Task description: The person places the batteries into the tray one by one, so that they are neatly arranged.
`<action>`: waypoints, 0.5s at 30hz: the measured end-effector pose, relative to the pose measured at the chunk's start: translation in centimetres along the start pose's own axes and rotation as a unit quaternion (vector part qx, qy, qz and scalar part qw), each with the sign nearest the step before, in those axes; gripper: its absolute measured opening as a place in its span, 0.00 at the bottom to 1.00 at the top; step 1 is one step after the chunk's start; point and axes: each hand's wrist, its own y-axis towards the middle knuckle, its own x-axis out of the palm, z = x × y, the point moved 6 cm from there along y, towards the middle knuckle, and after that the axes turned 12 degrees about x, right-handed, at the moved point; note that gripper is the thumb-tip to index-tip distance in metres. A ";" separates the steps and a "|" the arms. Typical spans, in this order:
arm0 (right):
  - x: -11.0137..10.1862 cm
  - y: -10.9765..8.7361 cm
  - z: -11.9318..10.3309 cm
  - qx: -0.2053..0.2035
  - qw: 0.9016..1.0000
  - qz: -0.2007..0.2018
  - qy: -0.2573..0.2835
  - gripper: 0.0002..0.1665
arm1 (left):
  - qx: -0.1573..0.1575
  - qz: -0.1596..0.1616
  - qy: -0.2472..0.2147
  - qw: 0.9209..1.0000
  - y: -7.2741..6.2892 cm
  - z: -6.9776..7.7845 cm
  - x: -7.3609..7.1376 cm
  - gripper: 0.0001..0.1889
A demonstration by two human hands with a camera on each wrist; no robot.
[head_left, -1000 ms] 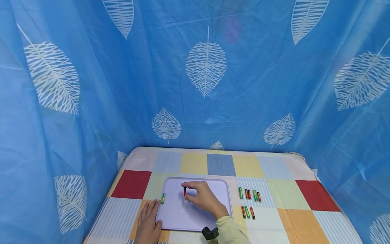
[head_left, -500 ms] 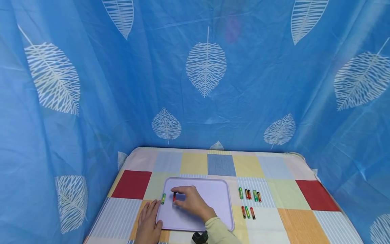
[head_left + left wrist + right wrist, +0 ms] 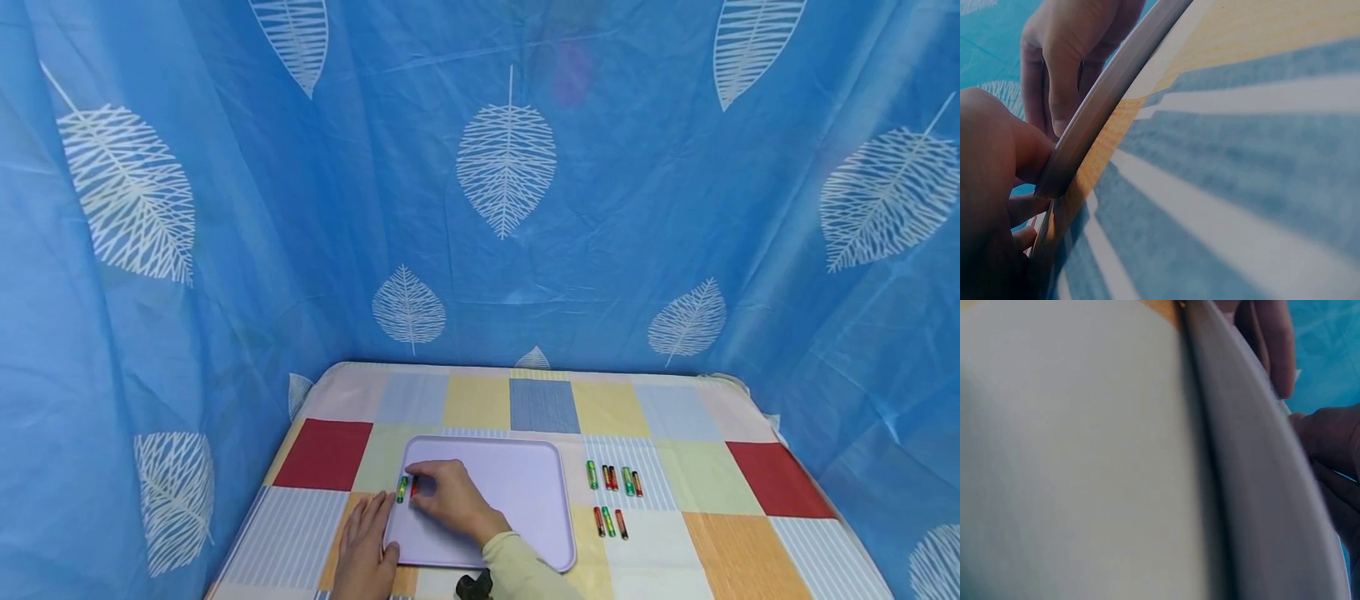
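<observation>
A lavender tray [image 3: 525,500] lies on the patchwork cloth. My right hand [image 3: 453,500] is over its left part, pinching a red and black battery [image 3: 415,487] between thumb and index finger. Just left of it, parallel, lies a green battery [image 3: 402,489] by the tray's left side. My left hand [image 3: 365,542] rests along the tray's lower left edge with its fingers straight and the thumb at the rim. In the left wrist view the left hand [image 3: 991,169] touches the tray rim [image 3: 1104,94]. The rim hides the battery from both wrist views.
To the right of the tray, two rows of red and green batteries lie on the cloth, the back row [image 3: 612,478] and the front row [image 3: 609,522]. A blue curtain [image 3: 510,292] with white leaf prints encloses the table's back and sides.
My right hand has carried the red and black battery leftward across the tray, up beside the green battery. The left hand has stayed in place.
</observation>
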 end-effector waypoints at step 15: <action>1.1 0.3 -0.8 -0.008 0.998 0.013 -0.058 0.25 | 0.012 0.003 0.002 1.000 -0.1 0.2 -0.1 0.38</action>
